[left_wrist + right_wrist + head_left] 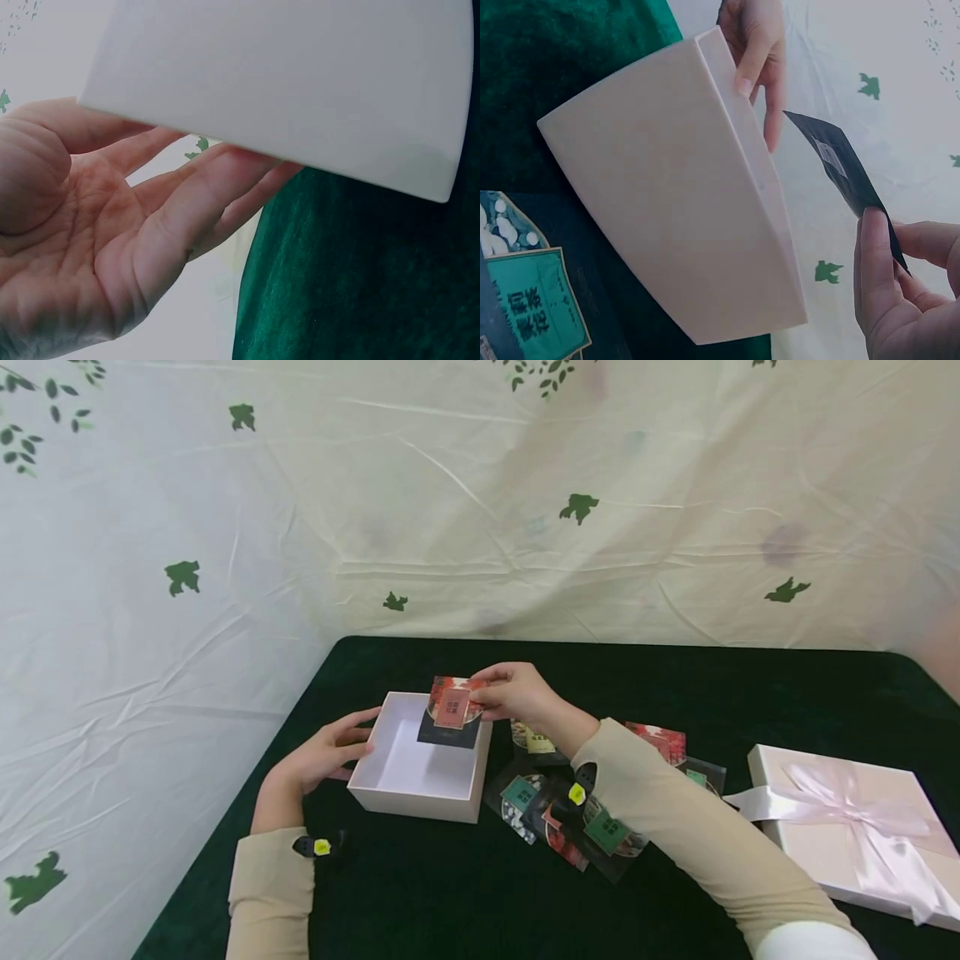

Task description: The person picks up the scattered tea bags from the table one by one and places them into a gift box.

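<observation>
My left hand [327, 752] grips the left wall of an open white box [438, 806]. In the right wrist view, one fingertip [744, 85] laps over the rim while another finger shows beyond the wall. Above the box's far right corner, a flat red-and-black packet [452, 714] is held by its right edge between the thumb and fingers of my right hand [517, 693]. The right wrist view catches this packet [844, 169] nearly edge-on, its dark back showing. The left wrist view shows my palm [97, 217] below the white box [300, 82].
Several similar packets [606, 831] with green, yellow and red labels lie overlapping right of the box, partly under my right forearm. Farther right sits a pale pink gift box [802, 839] with a ribbon bow. Dark green cloth [390, 893] covers the table.
</observation>
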A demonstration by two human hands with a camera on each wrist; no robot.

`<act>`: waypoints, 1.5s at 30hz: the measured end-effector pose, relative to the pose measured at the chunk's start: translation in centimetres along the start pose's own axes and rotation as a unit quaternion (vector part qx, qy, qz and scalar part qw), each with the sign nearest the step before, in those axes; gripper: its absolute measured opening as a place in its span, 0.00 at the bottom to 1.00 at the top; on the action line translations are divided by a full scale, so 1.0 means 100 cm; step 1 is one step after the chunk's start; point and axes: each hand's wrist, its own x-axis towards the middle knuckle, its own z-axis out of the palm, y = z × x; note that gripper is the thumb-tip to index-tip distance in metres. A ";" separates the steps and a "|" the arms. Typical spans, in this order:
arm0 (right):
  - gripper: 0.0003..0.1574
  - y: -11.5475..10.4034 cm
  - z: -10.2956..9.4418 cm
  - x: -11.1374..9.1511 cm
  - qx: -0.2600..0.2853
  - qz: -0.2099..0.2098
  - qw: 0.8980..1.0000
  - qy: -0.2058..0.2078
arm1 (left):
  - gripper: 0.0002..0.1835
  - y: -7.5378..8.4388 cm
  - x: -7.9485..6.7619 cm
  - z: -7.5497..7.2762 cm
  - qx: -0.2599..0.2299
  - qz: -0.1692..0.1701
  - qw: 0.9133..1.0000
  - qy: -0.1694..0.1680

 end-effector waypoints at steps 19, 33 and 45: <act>0.17 0.008 0.037 0.028 -0.049 0.006 0.999 -0.012 | 0.34 -0.005 -0.001 0.004 -0.012 -0.008 1.000 0.008; 0.14 0.010 0.057 0.043 -0.080 0.024 0.996 -0.016 | 0.35 -0.004 0.002 0.003 -0.010 -0.013 1.000 0.010; 0.17 0.011 0.074 0.047 -0.054 0.046 0.997 -0.011 | 0.35 -0.001 0.000 0.000 -0.014 -0.006 1.000 -0.001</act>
